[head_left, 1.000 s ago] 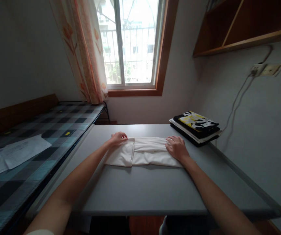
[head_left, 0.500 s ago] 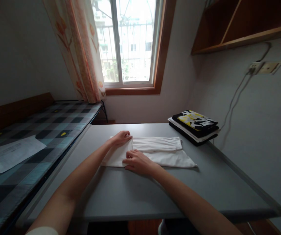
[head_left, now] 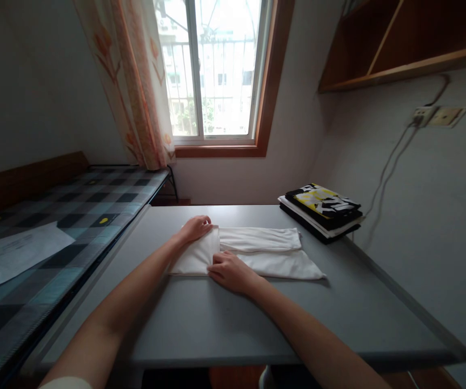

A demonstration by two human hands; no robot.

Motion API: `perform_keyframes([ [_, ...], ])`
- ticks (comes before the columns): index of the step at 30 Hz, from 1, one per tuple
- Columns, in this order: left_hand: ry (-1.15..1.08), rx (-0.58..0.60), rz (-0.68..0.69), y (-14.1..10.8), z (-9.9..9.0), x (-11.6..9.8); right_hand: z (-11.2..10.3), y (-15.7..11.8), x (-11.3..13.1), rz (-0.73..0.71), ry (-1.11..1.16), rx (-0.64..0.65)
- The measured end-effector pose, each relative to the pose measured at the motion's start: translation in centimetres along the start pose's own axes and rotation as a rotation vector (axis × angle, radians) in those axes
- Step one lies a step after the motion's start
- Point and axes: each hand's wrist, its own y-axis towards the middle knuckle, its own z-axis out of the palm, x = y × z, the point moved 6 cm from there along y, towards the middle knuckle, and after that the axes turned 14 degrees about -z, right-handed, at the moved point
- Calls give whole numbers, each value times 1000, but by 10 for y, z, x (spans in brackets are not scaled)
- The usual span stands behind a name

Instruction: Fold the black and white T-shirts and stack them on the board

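A white cloth garment (head_left: pixel 263 237) lies on the grey table in a long strip, its left end turned over to the right as a folded flap. My left hand (head_left: pixel 195 228) rests on the far side of that flap, fingers bent loosely over the fabric and apart from the flap's edge. At the near corner of the flap is my right hand (head_left: pixel 233 272), its fingers curled together on the cloth; its fingertips are partly hidden. To the right, the strip shows a narrower layer along its far side over a wider layer beneath.
A stack of folded clothes (head_left: pixel 322 210), with a black, yellow and white print on top, sits at the table's (head_left: pixel 225 329) far right corner. Left of the table is a bed with a checked mattress (head_left: pixel 107 202) and papers (head_left: pixel 22 254). A wooden shelf (head_left: pixel 411 70) overhangs the right side.
My left hand has slid slightly left, off the flap's edge. My right hand has shifted a little right, and its fingers have drawn in more tightly. Creases now run across the flap.
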Motion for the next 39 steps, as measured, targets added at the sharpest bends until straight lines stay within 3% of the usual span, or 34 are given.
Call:
perform_keyframes([
  [3, 108, -142, -91, -9, -20, 17, -1, 5, 6, -7, 20, -15],
  [5, 165, -201, -257, -17, -35, 36, -4, 6, 8, -13, 47, -35],
  [8, 214, -85, -539, -34, -44, 65, -10, 6, 5, 44, 47, -120],
  [11, 248, 48, -650, -52, -43, 74, -11, 2, -4, 192, -20, -196],
  [14, 281, 2, -608, -67, -41, 64, 5, 0, -9, 300, -28, -94],
  [19, 258, -99, -449, -77, -35, 49, 25, 3, -15, 331, 26, 38],
  [23, 294, -153, -442, -67, -45, 66, 32, 27, -28, 328, 42, 51],
  [27, 409, -202, -502, -59, -61, 91, 44, 70, -45, 305, 114, 49],
  [30, 475, -287, -483, -60, -67, 91, 49, 92, -62, 376, 206, -29],
  [32, 442, -296, -397, -59, -58, 79, 47, 92, -76, 465, 199, -97],
  [34, 376, -213, -264, -57, -39, 61, 45, 81, -87, 511, 136, -99],
  [36, 324, -103, -163, -55, -16, 44, 42, 61, -95, 498, 64, -32],
  [39, 278, -24, -142, -52, 5, 32, 32, 17, -114, 483, 6, 81],
])
